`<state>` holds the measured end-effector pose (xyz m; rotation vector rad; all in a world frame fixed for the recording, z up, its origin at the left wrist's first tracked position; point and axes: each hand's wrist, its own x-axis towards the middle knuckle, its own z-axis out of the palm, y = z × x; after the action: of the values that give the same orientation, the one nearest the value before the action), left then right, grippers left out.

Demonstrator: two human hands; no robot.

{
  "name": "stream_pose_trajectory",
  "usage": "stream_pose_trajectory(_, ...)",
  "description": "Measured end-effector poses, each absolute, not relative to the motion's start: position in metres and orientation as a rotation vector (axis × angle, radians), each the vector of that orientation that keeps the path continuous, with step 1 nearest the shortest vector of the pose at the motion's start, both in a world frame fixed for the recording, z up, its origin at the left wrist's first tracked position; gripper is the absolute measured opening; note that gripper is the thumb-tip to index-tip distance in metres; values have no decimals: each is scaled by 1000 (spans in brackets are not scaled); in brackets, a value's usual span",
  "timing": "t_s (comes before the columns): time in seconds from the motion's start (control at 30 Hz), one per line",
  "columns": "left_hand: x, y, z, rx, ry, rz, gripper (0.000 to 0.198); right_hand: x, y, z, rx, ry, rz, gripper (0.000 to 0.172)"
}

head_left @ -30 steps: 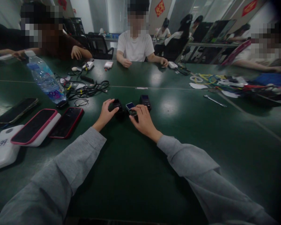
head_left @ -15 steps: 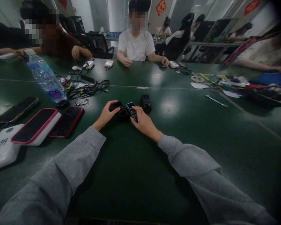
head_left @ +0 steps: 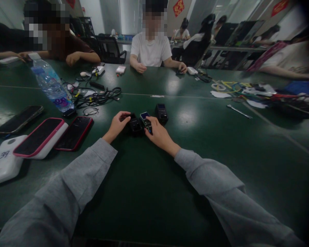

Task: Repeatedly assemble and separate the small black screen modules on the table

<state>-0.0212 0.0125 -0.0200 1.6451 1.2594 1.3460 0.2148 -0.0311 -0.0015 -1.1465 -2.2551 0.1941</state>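
Observation:
My left hand (head_left: 117,126) is closed, thumb and fingers at the left edge of a small black boxy device (head_left: 136,125) on the green table. Just right of that device, my right hand (head_left: 158,133) grips a small circuit board with a screen (head_left: 145,116). Its thumb and fingers cover the board's lower right part, where green and blue bits show. Behind the right hand stands another black device (head_left: 161,112) with a small screen, apart from both hands.
To the left lie a red-edged phone (head_left: 74,133), a pink-framed phone (head_left: 39,137), a white power bank (head_left: 6,159) and a dark phone (head_left: 19,120). A water bottle (head_left: 51,84) and black cables (head_left: 100,97) are behind them. A wrench (head_left: 239,111) lies right. People sit across the table.
My left thumb has drawn back from the top of the black device to its left edge, so more of the device shows. The right hand keeps its grip on the circuit board.

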Motion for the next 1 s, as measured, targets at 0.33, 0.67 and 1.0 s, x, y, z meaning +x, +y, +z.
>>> stream_pose_trajectory(0.33,-20,11,-17,1738,1307,1310,15,214,-30,-2,-1146,-2250,170,51)
stream_pose_trajectory(0.67,-17,4,-10,1938,1431,1253,18,214,-30,-3,-1138,-2251,182,52)
stream_pose_trajectory(1.0,-16,4,-11,2071,1450,1166,24,214,-32,-1,-1157,-2254,201,51)
